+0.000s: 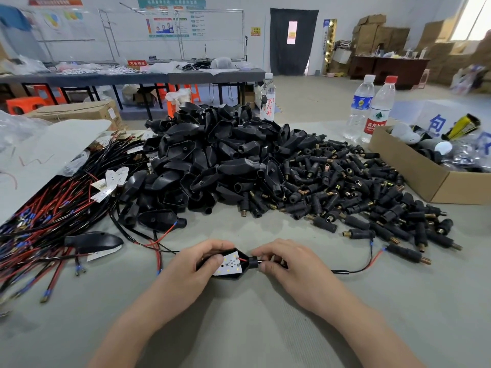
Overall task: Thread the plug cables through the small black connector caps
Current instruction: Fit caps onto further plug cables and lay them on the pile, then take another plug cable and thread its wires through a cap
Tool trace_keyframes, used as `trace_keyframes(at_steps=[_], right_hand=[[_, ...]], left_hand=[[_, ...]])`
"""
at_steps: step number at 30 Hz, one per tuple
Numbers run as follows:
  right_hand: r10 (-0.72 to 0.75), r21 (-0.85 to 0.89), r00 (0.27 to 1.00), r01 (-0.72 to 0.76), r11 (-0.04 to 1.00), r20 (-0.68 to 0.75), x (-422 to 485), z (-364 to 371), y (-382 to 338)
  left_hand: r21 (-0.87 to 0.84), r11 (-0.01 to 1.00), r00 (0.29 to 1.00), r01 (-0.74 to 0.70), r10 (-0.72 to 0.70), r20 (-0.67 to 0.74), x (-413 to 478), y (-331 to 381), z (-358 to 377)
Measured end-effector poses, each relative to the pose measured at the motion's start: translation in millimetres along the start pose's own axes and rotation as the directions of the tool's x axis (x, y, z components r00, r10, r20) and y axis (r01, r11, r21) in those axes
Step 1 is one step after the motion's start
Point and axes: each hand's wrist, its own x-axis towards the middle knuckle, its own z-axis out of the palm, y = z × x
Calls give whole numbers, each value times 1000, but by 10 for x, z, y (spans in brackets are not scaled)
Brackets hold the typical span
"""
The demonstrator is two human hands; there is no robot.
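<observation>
Fingers of the left hand [196,264] curl round a black connector cap [252,262] at 6 o'clock, thumb on the edge of its white LED board [230,265]. The right hand [289,266] pinches the cap's neck, where the black cable [353,270] leaves toward its plug [406,254] at 4 o'clock. Right fingertips hide the cable's entry, and the cardboard box [403,166] at 3 o'clock holds dark and white parts too blurred to name.

Bench [239,328], grey cover: heap of black caps [212,160] centre; pile of plugs [358,197] right; red-black cables [47,221] left; cardboard box [406,163], two bottles [378,115] far right
</observation>
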Motion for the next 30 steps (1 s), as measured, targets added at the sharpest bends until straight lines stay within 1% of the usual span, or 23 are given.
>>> trace_keyframes(at_steps=[3,7,9,17,26,30], right_hand=[[-5,-8,1000,5,1000,8,-7,-19,1],[-16,11,999,15,1000,32,-15,-50,-5],[-11,-9,999,11,1000,40,-22,-71,16],[9,-59,999,-7,998,44,-36,-99,-7],[8,-47,1000,-7,999,18,-32,-93,-17],[-2,-3,1000,2,1000,-14,-18,-51,-41]], left_hand=[[80,996,999,-35,38,-33,2,-22,13],[135,989,995,-55,65,-71,3,-51,22],[153,986,994,-64,77,-81,7,-56,27],[162,986,993,-48,64,-95,-23,-69,23],[197,979,992,-50,72,-105,-25,-120,2],[198,979,991,-57,79,-106,-22,-127,9]])
